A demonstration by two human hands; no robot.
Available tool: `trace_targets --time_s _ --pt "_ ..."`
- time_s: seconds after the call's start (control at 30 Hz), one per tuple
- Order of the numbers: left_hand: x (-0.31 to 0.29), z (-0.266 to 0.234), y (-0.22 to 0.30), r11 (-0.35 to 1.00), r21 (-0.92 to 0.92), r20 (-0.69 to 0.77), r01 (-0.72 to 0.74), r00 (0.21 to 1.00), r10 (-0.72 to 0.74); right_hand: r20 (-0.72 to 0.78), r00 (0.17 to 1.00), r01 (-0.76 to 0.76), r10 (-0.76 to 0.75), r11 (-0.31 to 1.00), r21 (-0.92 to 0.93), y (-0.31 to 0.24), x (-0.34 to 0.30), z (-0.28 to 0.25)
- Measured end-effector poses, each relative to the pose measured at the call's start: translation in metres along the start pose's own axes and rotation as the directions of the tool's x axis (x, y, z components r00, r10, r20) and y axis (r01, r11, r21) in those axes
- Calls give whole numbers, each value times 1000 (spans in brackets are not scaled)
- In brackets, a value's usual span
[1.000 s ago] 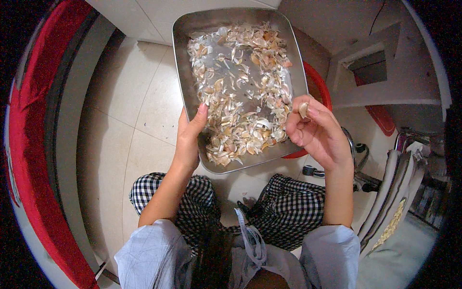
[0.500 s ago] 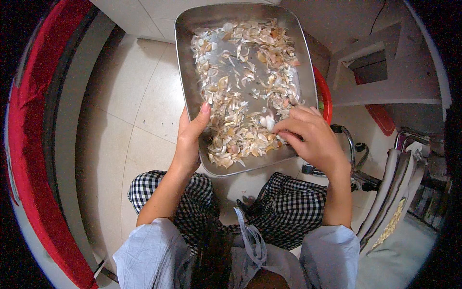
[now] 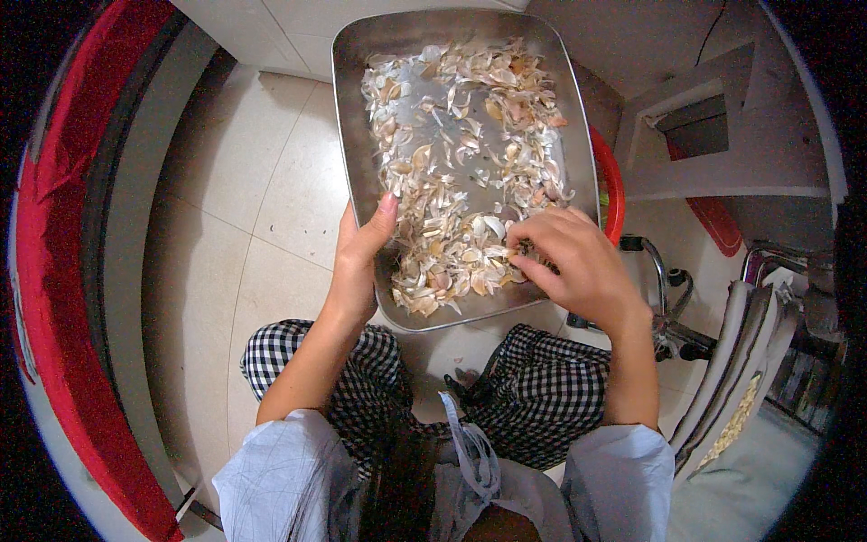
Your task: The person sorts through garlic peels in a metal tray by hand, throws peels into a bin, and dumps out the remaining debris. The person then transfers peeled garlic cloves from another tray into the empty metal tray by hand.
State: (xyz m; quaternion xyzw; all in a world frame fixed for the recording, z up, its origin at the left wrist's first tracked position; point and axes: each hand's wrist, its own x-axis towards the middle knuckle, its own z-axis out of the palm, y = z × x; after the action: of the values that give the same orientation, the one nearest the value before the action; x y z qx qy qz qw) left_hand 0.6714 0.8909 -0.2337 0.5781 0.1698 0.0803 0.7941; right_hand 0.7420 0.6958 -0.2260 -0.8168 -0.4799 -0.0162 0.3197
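A deep rectangular metal tray is tilted in front of me above my lap. My left hand grips its left side, the thumb over the rim and the fingers underneath, out of sight. Papery white and tan garlic skins lie in it, thickest along the sides and near end. In the near right part of the tray, my right hand has its fingers curled and thumb and forefinger close together among the skins. The exact piece at its fingertips is partly hidden. Whitish pieces lie just left of those fingertips.
A red round rim shows behind the tray's right side. Right of my knees are metal chair legs and a grey padded seat. A long red cloth-covered edge runs down the far left. Pale floor tiles lie below.
My right hand has shifted slightly at the tray's near right, and whitish pieces beside its fingertips now show more fully. The left hand keeps its hold; the tray has barely moved.
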Motion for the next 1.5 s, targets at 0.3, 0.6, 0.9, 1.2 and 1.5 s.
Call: trace_targets --time_s 0.3,0.6,0.9,1.2,1.5 --pt "-1 2 1 1000 -2 -16 3 1000 -3 -51 947 -306 317 940 150 -4 4 -10" --pt "-1 4 2 998 62 7 -1 1000 1 202 977 -69 62 997 28 2 -3 -4" --pt "-1 4 1 994 106 -7 -20 1000 21 174 982 -65 74 996 -52 3 -2 -3" --pt "-2 7 6 999 39 15 -5 1000 4 190 982 -18 13 999 27 2 1 -3" --pt "-1 4 4 999 33 -51 -21 998 23 96 885 -85 456 -44 995 -4 5 -14"
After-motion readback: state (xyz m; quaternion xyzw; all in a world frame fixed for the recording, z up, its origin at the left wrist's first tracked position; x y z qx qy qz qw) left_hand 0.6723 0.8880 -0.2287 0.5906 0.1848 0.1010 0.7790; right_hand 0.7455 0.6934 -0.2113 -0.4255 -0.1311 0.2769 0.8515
